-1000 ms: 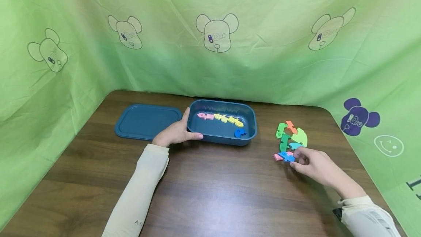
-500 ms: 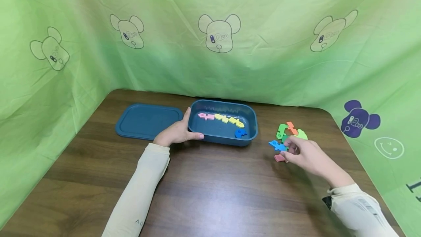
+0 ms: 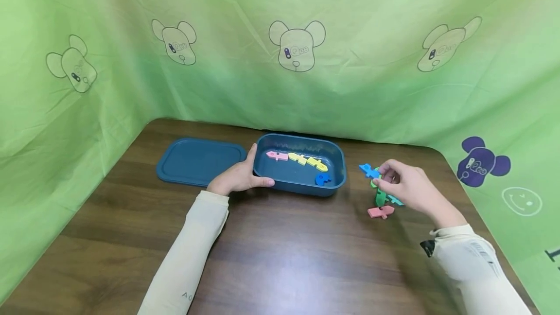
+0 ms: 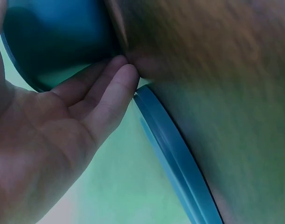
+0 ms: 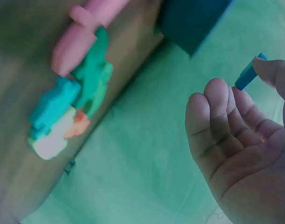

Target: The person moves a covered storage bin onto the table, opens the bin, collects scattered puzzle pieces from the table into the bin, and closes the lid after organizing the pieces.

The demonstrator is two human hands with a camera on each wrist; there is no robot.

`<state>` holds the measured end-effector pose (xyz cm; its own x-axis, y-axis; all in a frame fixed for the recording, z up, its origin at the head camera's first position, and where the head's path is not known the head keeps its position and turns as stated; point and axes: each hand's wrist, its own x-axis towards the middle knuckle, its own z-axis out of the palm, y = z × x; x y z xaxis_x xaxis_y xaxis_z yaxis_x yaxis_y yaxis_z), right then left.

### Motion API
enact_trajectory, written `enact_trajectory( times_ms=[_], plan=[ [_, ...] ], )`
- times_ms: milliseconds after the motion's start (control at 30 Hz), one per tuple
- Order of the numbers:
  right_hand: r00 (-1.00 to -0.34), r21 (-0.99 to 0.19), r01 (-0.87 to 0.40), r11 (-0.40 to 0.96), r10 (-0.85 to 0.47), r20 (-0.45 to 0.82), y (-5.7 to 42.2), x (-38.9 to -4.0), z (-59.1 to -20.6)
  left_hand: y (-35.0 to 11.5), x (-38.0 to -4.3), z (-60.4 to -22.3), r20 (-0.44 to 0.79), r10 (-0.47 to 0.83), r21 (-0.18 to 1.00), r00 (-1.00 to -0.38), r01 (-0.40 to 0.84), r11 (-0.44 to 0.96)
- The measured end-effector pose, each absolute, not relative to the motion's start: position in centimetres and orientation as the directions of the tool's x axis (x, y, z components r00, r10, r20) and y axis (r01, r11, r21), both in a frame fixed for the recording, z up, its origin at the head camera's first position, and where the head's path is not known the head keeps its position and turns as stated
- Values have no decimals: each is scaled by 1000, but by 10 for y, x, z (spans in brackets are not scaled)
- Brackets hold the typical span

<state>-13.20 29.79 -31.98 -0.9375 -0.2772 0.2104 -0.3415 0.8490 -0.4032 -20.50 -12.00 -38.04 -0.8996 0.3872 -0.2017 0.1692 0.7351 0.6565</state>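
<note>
In the head view, my right hand [image 3: 407,186] pinches a blue foam puzzle piece [image 3: 368,170] between thumb and fingertips, raised over the right of the table. Below it lie a pink piece [image 3: 380,212], a dark green piece [image 3: 380,199] and a cyan piece [image 3: 395,200]; the right wrist view adds an orange piece [image 5: 78,125] and a pale green one [image 5: 52,139]. My left hand [image 3: 236,177] rests against the near left corner of a dark blue box [image 3: 302,187], fingers straight along its side, thumb across its front. Inside sit a pink piece [image 3: 277,156], two yellow pieces [image 3: 297,158] and a darker blue piece [image 3: 323,179].
The box's flat blue lid [image 3: 199,162] lies on the table left of it, near my left wrist. A wooden tabletop [image 3: 271,247] spreads in front. Green printed cloth [image 3: 227,81] hangs close behind the box and along both sides.
My right hand has lifted the blue piece off the loose pieces and carried it up and slightly leftward, uncovering the pink piece. My left hand has stayed at the box.
</note>
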Motion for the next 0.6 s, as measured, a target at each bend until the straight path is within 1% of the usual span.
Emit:
enact_trajectory(
  times_ms=[267, 433, 600],
  plan=[
    [-928, -400, -354, 845, -265, 261, 302, -143, -304, -119, -206, -380, -203, 388, 654, -899, 170, 737],
    [-937, -408, -336, 849, -256, 239, 297, -148, -298, -119, -206, -379, -203, 388, 652, -899, 172, 738],
    [-937, -416, -343, 842, -279, 208, 288, -155, -296, -119, -206, -379, -204, 385, 652, -900, 169, 739]
  ],
)
